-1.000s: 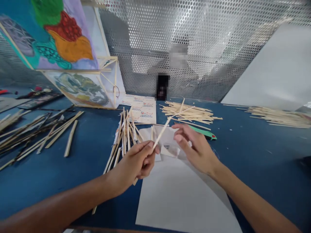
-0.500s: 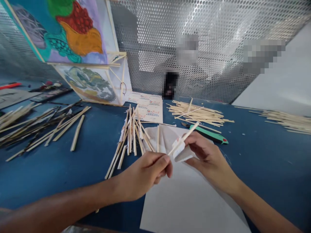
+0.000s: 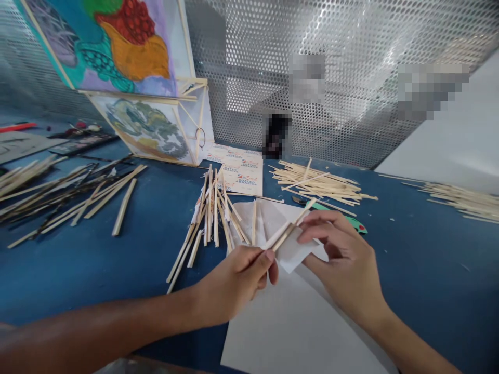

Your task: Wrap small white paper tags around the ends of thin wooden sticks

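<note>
My left hand [image 3: 242, 278] is closed around the lower end of a thin pale wooden stick [image 3: 309, 208], which slants up to the right. My right hand [image 3: 345, 254] pinches a small folded piece of sandpaper [image 3: 293, 253] against the stick's middle. One flap of it hangs open, showing a light grey face. Both hands hover above a large white paper sheet [image 3: 288, 322] on the blue table [image 3: 167, 265]. A loose bunch of sticks [image 3: 212, 213] lies just beyond my left hand. The green handle of a cutter [image 3: 356, 224] shows partly behind my right fingers.
A sheet printed "coated abrasive" [image 3: 244, 169] lies at the back. Stick piles sit at back right [image 3: 319, 182], far right [image 3: 463, 195] and left [image 3: 70, 195]. A painted stick-framed panel [image 3: 142, 127] stands at back left before a perforated metal screen [image 3: 249, 57].
The sandpaper has turned from showing its printed side around the stick to showing a plain grey flap. My right hand has shifted slightly right, its fingers lifted. My left hand keeps its grip.
</note>
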`<state>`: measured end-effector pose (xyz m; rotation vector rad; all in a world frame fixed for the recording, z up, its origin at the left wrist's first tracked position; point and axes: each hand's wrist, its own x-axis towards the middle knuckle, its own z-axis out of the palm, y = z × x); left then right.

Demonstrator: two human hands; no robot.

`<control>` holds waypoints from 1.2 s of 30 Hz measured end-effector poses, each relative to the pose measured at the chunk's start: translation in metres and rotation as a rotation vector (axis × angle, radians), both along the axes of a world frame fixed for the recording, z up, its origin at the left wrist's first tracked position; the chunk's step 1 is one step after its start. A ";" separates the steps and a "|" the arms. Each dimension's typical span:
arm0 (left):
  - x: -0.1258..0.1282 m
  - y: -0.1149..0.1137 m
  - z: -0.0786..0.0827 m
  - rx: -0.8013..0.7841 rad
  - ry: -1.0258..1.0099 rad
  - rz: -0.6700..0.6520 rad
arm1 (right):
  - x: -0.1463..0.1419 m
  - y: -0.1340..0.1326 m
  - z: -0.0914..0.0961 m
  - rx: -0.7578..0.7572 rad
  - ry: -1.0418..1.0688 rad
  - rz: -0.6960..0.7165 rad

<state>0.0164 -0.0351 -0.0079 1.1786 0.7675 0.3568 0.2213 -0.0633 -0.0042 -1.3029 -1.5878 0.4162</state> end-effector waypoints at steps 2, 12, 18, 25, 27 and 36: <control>0.000 0.000 -0.003 0.020 -0.012 0.004 | -0.005 0.001 -0.001 -0.077 0.256 0.069; -0.002 -0.014 0.004 0.127 0.022 -0.070 | -0.020 0.002 -0.013 -0.564 0.850 0.394; 0.009 -0.013 -0.015 0.137 0.055 0.017 | -0.014 0.011 -0.011 -0.509 0.884 0.161; 0.013 -0.009 -0.011 0.100 0.093 0.026 | -0.013 0.019 -0.009 -0.489 0.894 0.075; 0.012 -0.009 -0.011 0.102 0.102 0.017 | -0.019 0.016 -0.009 -0.530 0.963 0.085; 0.012 -0.011 -0.007 0.210 0.148 -0.015 | -0.015 0.015 -0.008 -0.515 1.031 0.014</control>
